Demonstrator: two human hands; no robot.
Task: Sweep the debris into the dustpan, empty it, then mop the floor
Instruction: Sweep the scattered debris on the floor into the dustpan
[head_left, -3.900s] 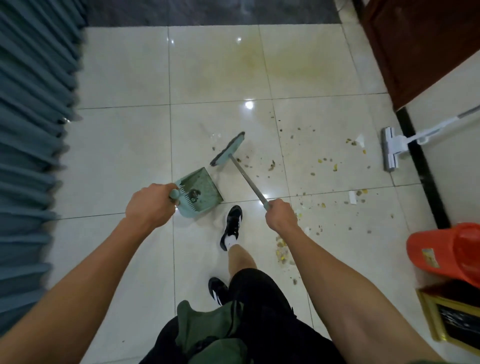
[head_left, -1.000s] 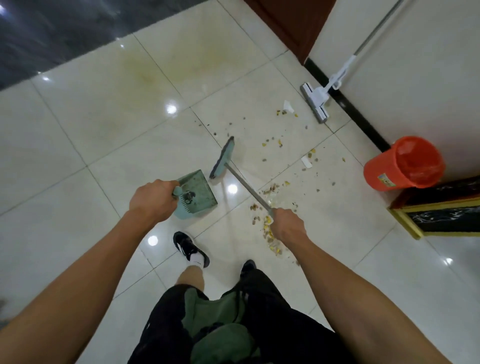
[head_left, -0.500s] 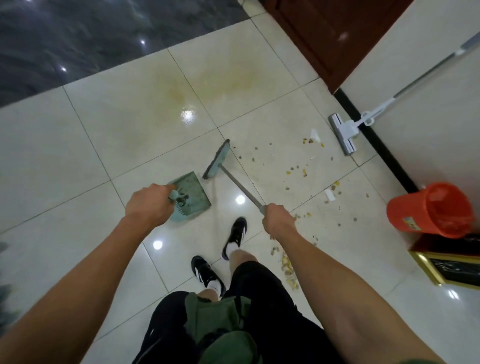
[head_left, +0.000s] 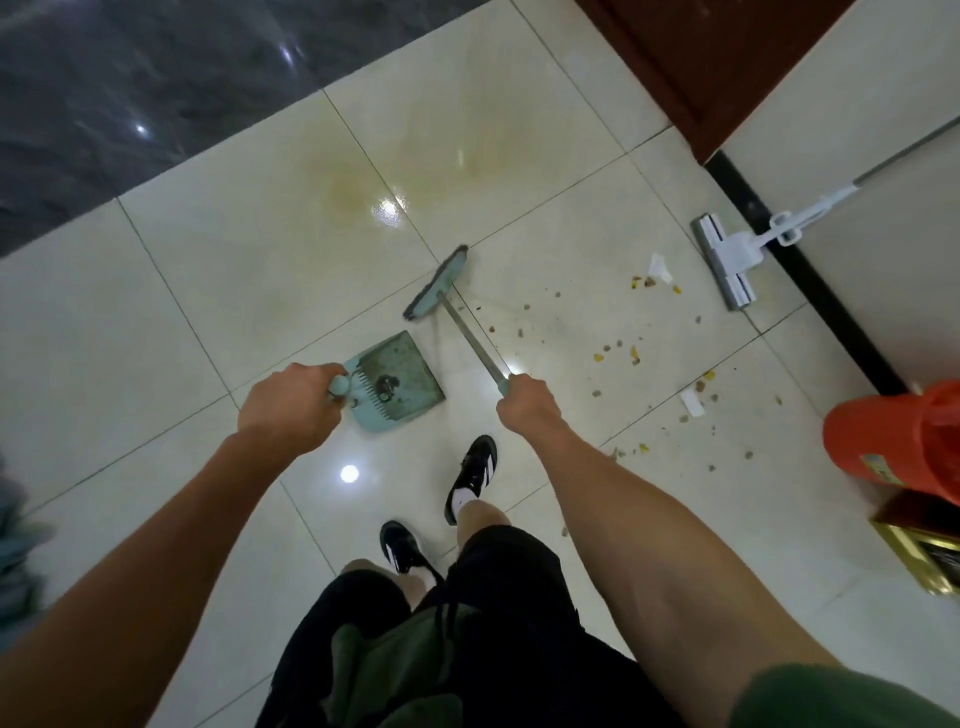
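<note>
floor (head_left: 218, 291): glossy pale tiles, looks slippery; yellowish stain far centre; dark strip far left
door (head_left: 717, 67): dark wood, far right
bin (head_left: 898, 436): orange, right edge, just beside wall; has a label, too blurred to read
mop (head_left: 727, 260): white flat head on floor far right, pole leaning on wall, untouched; mopping step not started
dustpan (head_left: 402, 379): teal, centre, mouth toward far right, comb teeth at near edge; small dark clump inside; judged light, stiff plastic, take by handle
broom (head_left: 436, 286): teal head just beyond dustpan, metal pole running near-right; judged light, rigid pole, soft bristles, hold at pole end
left hand (head_left: 288, 405): fingers wrapped tight round dustpan handle
right hand (head_left: 527, 402): fist closed round broom pole's near end
shoes (head_left: 470, 478): black with white stripes, no readable brand
debris (head_left: 618, 353): yellow and brown bits plus white scraps, scattered right of broom toward mop and bin, well apart from dustpan; judged light, scatters easily
stage: sweeping, most debris not yet in pan
writing: none legible
</note>
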